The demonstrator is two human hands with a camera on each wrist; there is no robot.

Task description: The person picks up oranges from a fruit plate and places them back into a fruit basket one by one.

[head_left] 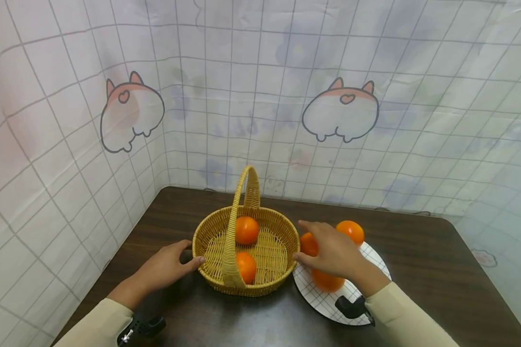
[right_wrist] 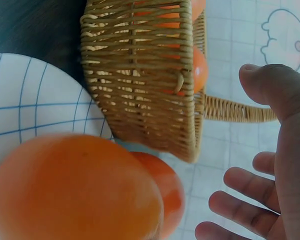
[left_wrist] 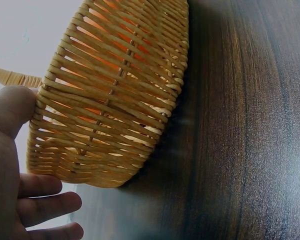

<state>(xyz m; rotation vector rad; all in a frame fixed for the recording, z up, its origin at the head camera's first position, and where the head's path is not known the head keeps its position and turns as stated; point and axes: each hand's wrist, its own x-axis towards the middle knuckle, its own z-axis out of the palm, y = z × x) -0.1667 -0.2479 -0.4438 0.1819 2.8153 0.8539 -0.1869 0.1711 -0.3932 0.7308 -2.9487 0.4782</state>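
Note:
A yellow wicker basket [head_left: 267, 291] with a tall arched handle stands on the table, holding two glossy, round orange fruits [head_left: 246, 230]. At the basket's left rim is my left hand [head_left: 162, 270], its thumb against the rim and its fingers loosely extended along the outside. My right hand [head_left: 336, 253] hovers above the plate with fingers spread, thumb toward the basket's right rim; in the right wrist view its fingers hold nothing. Beneath and around it, several more orange fruits [head_left: 350, 232] are on a white plate with a grid pattern [head_left: 301, 284]. The hand partly hides them.
The dark wood table [head_left: 425, 270] extends to the right of the plate. Behind and to the left hangs a white grid-patterned curtain [head_left: 243, 96] with cartoon animals. Black straps with devices sit on the left wrist [head_left: 141, 327] and right wrist [head_left: 351, 307].

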